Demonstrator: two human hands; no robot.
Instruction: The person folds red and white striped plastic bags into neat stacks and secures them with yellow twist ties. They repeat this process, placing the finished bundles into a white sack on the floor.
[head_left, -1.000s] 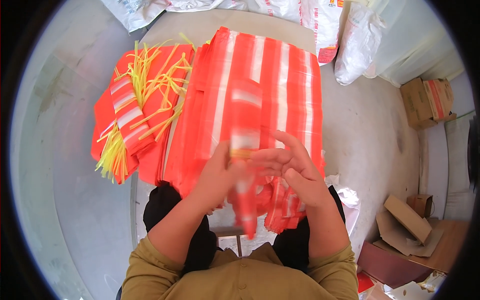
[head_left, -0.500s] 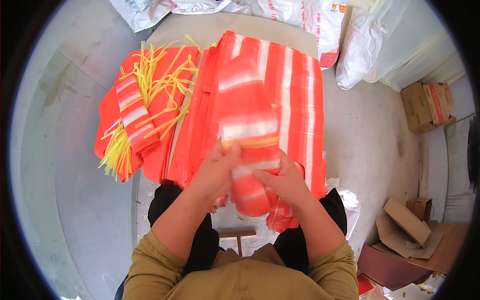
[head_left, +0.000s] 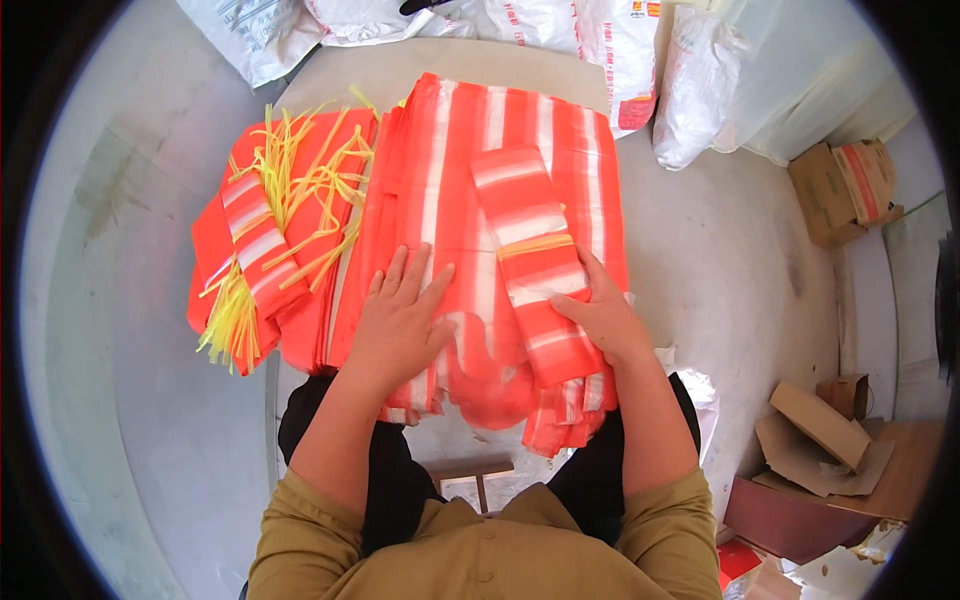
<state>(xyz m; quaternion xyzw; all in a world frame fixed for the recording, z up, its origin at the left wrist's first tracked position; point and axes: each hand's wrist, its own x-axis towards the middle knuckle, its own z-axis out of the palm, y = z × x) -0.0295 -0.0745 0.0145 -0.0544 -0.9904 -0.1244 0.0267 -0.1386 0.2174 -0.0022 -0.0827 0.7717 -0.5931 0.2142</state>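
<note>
A large stack of red-and-white striped plastic bags [head_left: 455, 180] lies in front of me, its near edge loose and crumpled. My left hand [head_left: 398, 325] rests palm down on its left part, fingers spread. A folded striped bundle [head_left: 522, 200] lies slanted on the right part of the stack, with a yellow tie [head_left: 533, 245] around its middle. My right hand [head_left: 608, 318] grips this bundle by its right edge, thumb on top and fingers along the side. To the left, another tied bundle [head_left: 262, 245] lies among loose yellow strips [head_left: 285, 165] on red sheets [head_left: 215, 235].
White sacks [head_left: 510, 22] line the far side, with one standing sack [head_left: 695, 90] at the far right. Cardboard boxes [head_left: 835, 205] sit by the right wall. An opened carton [head_left: 825, 445] lies lower right on a brown surface. My legs are beneath the near edge.
The folded bundle has gone from both hands, raised and blurred, down onto the stack's right side. My left hand has let go and moved left to lie flat on the bags.
</note>
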